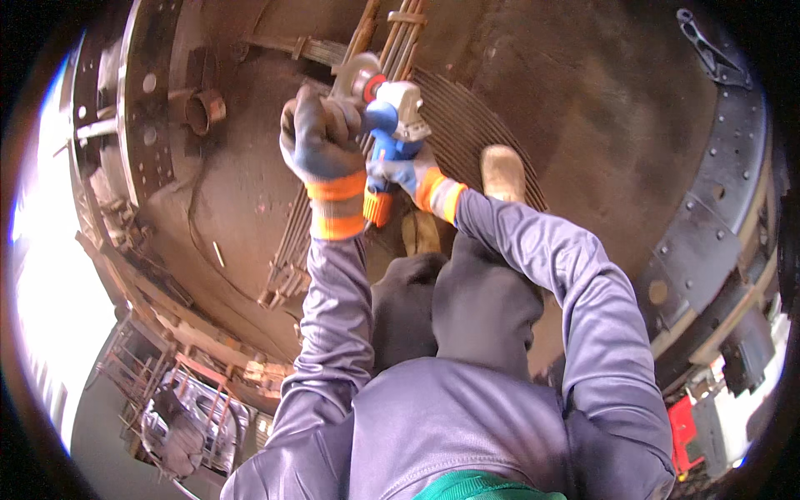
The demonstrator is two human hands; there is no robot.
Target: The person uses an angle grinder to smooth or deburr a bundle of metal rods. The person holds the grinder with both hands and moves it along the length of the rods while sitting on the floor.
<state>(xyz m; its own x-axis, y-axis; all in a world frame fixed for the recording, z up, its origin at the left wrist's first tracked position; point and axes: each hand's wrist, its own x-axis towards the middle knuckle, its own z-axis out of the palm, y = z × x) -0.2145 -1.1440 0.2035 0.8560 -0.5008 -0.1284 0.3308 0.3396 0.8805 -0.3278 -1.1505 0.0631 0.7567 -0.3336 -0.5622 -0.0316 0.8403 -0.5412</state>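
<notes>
An angle grinder with a blue body, a pale metal gear head and an orange rear end is held out in front of my legs. My left hand, in a dark work glove with an orange-banded cuff, is closed at the front of the tool, around what looks like its side handle. My right hand, gloved alike, wraps the blue body behind the gear head. Beyond my left fist, the disc with a red centre points up and left; it looks blurred. Bundled metal rods lie under and beyond the grinder.
More thin rods spread over the brown floor beside my boot. A short pipe piece lies at left, near perforated steel beams. Riveted dark plating curves along the right, with a metal bracket at its far end.
</notes>
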